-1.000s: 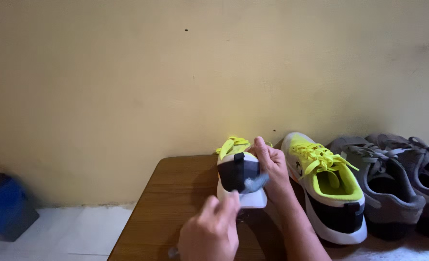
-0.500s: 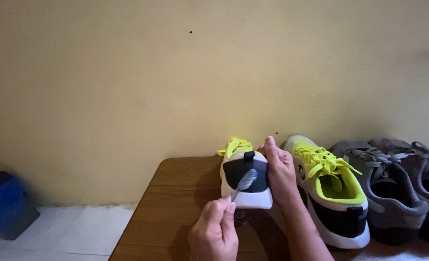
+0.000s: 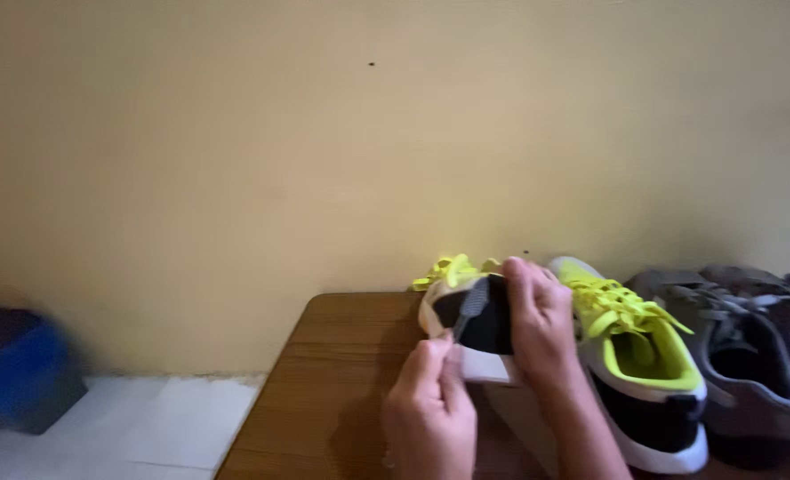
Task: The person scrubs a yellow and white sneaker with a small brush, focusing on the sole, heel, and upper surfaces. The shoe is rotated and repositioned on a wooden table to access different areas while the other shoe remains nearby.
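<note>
My right hand [image 3: 541, 324] grips a yellow, black and white sneaker [image 3: 466, 311] by its heel, tilted above the wooden table [image 3: 324, 391]. Its yellow laces show behind my fingers. My left hand [image 3: 430, 404] holds a toothbrush [image 3: 468, 307] whose bristle head rests against the black heel panel. The matching sneaker [image 3: 644, 373] stands on the table just right of my right hand.
A pair of grey sneakers [image 3: 750, 356] sits at the far right against the yellow wall [image 3: 324, 133]. A dark blue container [image 3: 12, 369] stands on the white floor at the left. The table's left edge runs diagonally below my left hand.
The view shifted right and blurred. My right hand tilted the sneaker so its heel turns more leftward, and the toothbrush head moved up the heel panel.
</note>
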